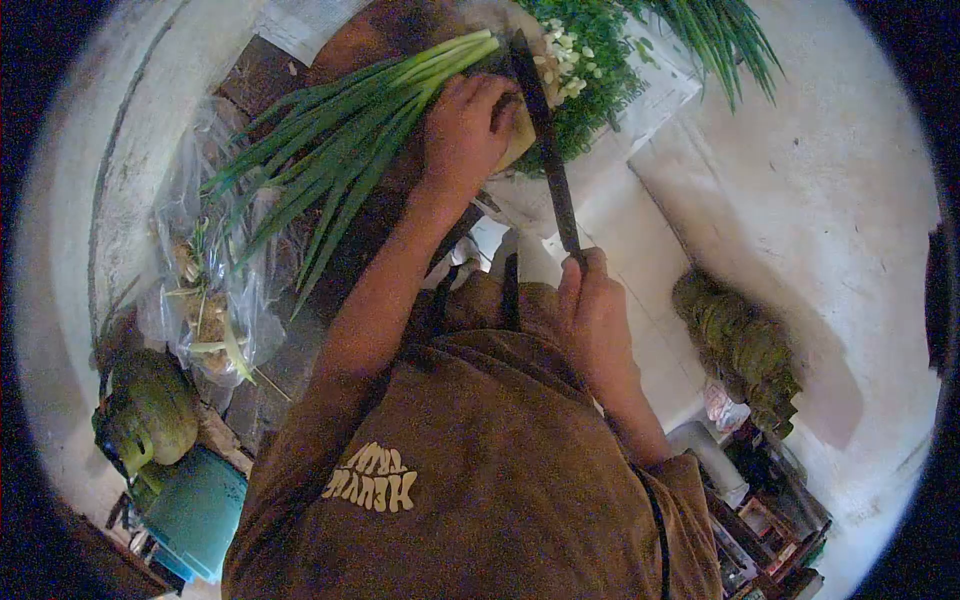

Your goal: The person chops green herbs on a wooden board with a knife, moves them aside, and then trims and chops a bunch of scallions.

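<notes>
My left hand [468,130] is closed on a bunch of spring onions [345,140], close to their pale ends; the long green leaves fan out to the left. Under the fingers lies a yellowish board [518,140], partly hidden. My right hand [597,318] grips a long dark knife [545,140] by its handle, which the fingers cover. The blade points away from me and its tip is just right of the onions' pale ends. Beyond the blade are chopped white pieces [568,65] and a heap of chopped greens [605,100].
More spring onions [725,45] lie at the far right. A clear plastic bag [225,310] with brownish contents is on the left, above a large green gourd-like thing [155,405] and a teal container [200,510]. A dark green, ridged bundle [738,340] rests on the right-hand floor [830,190].
</notes>
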Available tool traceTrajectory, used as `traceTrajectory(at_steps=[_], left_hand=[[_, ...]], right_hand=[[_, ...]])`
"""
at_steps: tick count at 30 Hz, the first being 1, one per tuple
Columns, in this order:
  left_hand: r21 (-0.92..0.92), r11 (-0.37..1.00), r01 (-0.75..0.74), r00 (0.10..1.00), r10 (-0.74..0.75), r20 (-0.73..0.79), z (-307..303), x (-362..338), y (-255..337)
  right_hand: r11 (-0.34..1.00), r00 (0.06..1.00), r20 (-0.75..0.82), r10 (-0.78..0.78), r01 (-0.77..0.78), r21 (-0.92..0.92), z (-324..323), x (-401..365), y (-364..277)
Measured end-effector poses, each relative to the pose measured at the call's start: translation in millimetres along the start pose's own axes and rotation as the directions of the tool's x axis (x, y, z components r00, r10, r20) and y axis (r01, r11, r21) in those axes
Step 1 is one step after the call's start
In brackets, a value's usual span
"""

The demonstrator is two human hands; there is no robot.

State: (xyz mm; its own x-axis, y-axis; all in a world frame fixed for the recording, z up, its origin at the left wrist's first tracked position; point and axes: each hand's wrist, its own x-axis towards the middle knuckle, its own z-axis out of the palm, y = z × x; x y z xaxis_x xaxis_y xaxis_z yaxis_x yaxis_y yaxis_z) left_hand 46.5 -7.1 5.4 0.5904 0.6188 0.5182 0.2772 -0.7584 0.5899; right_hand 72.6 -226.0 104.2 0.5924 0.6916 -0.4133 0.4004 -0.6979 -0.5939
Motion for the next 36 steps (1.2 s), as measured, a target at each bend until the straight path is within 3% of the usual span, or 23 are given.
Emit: traceTrajectory(at_steps=[15, 18, 21, 24, 27, 28, 33, 36], left_hand=[[-0.140, 0.987, 0.078, 0.997, -0.080, -0.013, 1, -1, -2], [-0.157, 0.983, 0.095, 0.995, -0.101, -0.027, -1, 1, 0], [-0.222, 0.975, 0.028, 0.998, -0.039, -0.045, -10, 3, 6], [0.041, 0.992, -0.117, 0.993, 0.118, -0.029, -41, 8, 9], [0.335, 0.940, -0.065, 0.998, 0.068, 0.003, -63, 19, 7], [0.427, 0.899, -0.099, 0.993, 0.059, 0.106, -67, 18, 1], [0.445, 0.890, -0.101, 0.981, 0.016, 0.191, -55, 16, -20], [0.481, 0.869, -0.116, 0.982, 0.028, 0.186, -49, 14, -24]], right_hand=[[0.997, 0.996, -0.030, 0.079, -0.078, 0.015, 5, 1, -6], [0.990, 0.991, -0.051, 0.126, -0.129, -0.059, 15, 8, 4], [0.995, 0.993, -0.108, 0.056, -0.064, -0.075, 22, 17, 9], [0.998, 0.996, -0.079, 0.042, -0.046, -0.041, 19, 18, 11], [0.991, 0.991, -0.099, 0.090, -0.099, -0.089, 20, 14, 27], [0.995, 0.992, -0.102, 0.070, -0.077, -0.069, 19, 17, 27], [0.992, 0.993, -0.096, -0.062, 0.072, 0.105, 2, 32, 37], [0.991, 0.976, -0.172, -0.133, 0.126, -0.053, 3, 56, 34]])
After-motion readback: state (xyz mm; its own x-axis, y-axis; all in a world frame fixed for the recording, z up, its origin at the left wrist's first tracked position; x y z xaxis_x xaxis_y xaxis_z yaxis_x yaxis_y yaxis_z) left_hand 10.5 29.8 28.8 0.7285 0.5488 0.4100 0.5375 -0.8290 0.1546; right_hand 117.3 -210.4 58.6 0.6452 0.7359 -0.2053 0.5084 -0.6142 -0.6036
